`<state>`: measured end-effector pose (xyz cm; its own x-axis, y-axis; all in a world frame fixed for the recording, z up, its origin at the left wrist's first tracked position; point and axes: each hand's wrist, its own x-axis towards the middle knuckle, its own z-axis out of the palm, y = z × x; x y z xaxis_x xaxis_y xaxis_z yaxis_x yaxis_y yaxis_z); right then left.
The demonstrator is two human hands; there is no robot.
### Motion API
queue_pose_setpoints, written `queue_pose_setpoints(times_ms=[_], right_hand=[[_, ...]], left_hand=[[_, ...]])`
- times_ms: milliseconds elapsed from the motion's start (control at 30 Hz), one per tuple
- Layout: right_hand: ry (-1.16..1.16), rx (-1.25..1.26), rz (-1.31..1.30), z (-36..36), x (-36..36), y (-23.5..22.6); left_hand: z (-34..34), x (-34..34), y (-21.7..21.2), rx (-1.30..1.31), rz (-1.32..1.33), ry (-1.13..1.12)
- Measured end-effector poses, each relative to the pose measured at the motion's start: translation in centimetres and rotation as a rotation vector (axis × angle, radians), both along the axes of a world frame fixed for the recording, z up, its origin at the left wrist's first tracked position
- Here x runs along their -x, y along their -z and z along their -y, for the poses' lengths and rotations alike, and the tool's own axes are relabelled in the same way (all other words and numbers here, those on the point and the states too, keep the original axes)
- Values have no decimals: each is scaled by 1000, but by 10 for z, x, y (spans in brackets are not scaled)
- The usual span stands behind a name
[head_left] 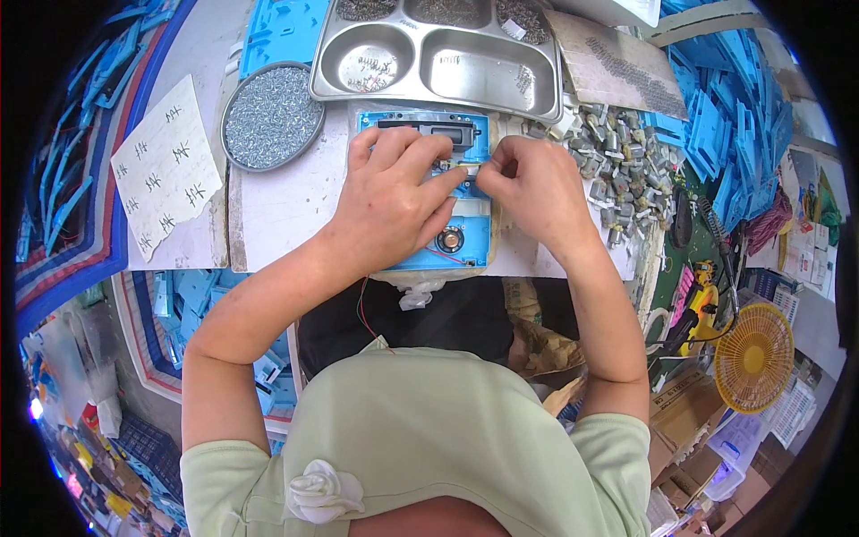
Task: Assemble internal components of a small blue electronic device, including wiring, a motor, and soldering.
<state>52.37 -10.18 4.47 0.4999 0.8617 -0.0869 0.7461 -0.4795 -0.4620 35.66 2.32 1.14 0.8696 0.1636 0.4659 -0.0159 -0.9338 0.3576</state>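
You seem to be working a small pale part inside the open, sky-blue plastic casing before you; the next move likely calls for a light, steady touch. Your left hand spreads over the casing; your right hand brings thumb and index close beside the part, but I cannot tell whether either grips it. Around the casing's centre, a round black speaker sits at five o'clock, glinting silvery screws at ten, a smooth, divided steel tray at twelve.

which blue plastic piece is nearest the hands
The blue casing with the round speaker, directly under the fingers; the other blue pieces lie farther out.
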Motion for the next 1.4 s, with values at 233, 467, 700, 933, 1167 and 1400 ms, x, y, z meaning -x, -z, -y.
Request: queue_pose_setpoints(times_ms=[233, 467, 700, 933, 1167, 1400], right_hand=[[-444, 101, 383, -15, 8, -14], [-131, 0, -160, 2, -23, 3], [10, -209, -313, 15, -10, -1], [85, -401, -212, 8, 10, 38], [157, -415, -285, 13, -5, 10], [680, -510, 850, 97, -346, -102]], left_hand=[[-4, -5, 4, -19, -10, 33], [-1, -6, 1, 35, -3, 18], [-11, 5, 3, 260, 109, -22], [-23, -7, 2, 249, 123, -26], [-26, -27, 0, 157, 5, -41], [-17, -38, -7, 136, -24, -66]])
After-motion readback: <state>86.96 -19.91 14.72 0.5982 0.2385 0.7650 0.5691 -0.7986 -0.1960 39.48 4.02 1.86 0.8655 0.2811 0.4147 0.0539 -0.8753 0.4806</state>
